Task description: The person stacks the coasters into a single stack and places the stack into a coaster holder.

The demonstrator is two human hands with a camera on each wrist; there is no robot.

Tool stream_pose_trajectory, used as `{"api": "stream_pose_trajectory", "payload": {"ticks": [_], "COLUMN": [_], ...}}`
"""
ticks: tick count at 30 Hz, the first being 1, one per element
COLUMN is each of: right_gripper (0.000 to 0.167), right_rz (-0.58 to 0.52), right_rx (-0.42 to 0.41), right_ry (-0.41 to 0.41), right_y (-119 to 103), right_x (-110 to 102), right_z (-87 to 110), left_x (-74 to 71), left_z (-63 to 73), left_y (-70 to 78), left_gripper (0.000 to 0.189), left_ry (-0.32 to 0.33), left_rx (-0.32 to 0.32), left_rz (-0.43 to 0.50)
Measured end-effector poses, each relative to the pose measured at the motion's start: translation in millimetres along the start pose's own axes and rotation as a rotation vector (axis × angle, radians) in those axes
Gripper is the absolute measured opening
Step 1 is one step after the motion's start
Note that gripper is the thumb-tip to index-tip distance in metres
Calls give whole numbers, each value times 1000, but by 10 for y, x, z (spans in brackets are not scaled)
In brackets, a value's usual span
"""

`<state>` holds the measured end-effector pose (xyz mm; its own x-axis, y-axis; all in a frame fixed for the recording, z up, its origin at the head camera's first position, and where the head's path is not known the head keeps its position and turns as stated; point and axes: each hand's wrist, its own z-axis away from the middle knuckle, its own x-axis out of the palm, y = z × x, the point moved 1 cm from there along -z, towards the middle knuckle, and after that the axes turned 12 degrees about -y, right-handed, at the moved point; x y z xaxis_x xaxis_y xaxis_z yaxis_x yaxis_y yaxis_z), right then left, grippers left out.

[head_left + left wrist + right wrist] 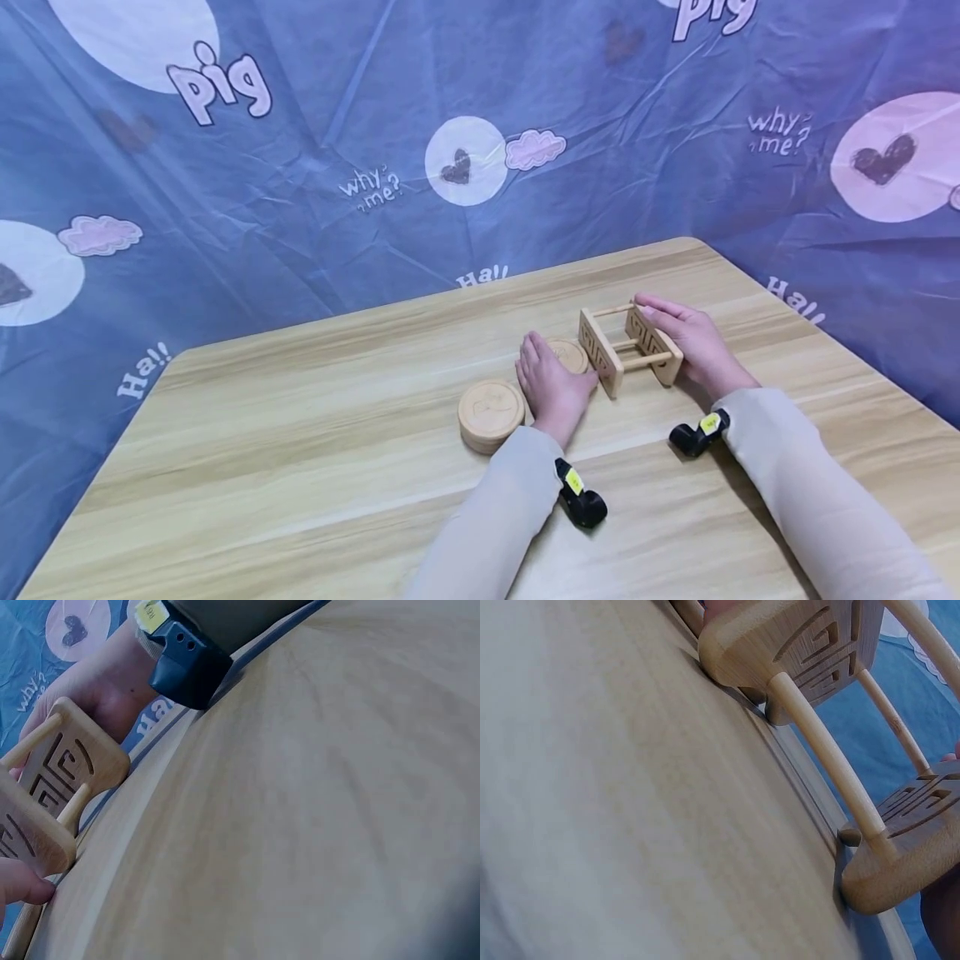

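Observation:
A wooden coaster holder (641, 360), two carved end panels joined by thin rods, stands toward the table's right side. My right hand (693, 342) holds its right panel from outside, fingers at the far top edge. Just left of the holder, my left hand (555, 387) spans a round wooden coaster (570, 354), fingers along its left side and thumb on the right. That thumb (26, 883) lies right at the left panel's foot in the left wrist view. The hand partly hides the coaster. A stack of round engraved coasters (491, 412) sits left of my left wrist.
Everything stands on a wood-grain table (300, 433) with rounded far corners. A blue printed cloth (315, 183) hangs behind it and along the right side. Each sleeve carries a black wrist camera, one on the left (581, 496) and one on the right (699, 433).

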<state>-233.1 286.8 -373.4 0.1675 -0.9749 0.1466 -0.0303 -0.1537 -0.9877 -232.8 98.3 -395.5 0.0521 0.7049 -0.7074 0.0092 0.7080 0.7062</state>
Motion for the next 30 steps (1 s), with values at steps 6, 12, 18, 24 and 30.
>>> {"api": "stream_pose_trajectory", "payload": {"ticks": [6, 12, 18, 24, 30], "right_gripper": [49, 46, 35, 19, 19], "right_rz": [25, -4, -7, -47, -56], "right_rx": [13, 19, 7, -24, -21], "right_ry": [10, 9, 9, -3, -10], "right_y": [-15, -14, -5, 10, 16], "right_x": [0, 10, -11, -21, 1], "right_z": [6, 11, 31, 27, 2], "left_x": [-12, -24, -12, -4, -27], "left_z": [-22, -14, 2, 7, 0], "left_y": [24, 13, 7, 13, -18], "left_gripper": [108, 88, 87, 91, 88], "left_ry": [-18, 30, 50, 13, 53], "left_rx": [-14, 4, 24, 26, 41], "left_rz": [-49, 12, 77, 18, 46]}}
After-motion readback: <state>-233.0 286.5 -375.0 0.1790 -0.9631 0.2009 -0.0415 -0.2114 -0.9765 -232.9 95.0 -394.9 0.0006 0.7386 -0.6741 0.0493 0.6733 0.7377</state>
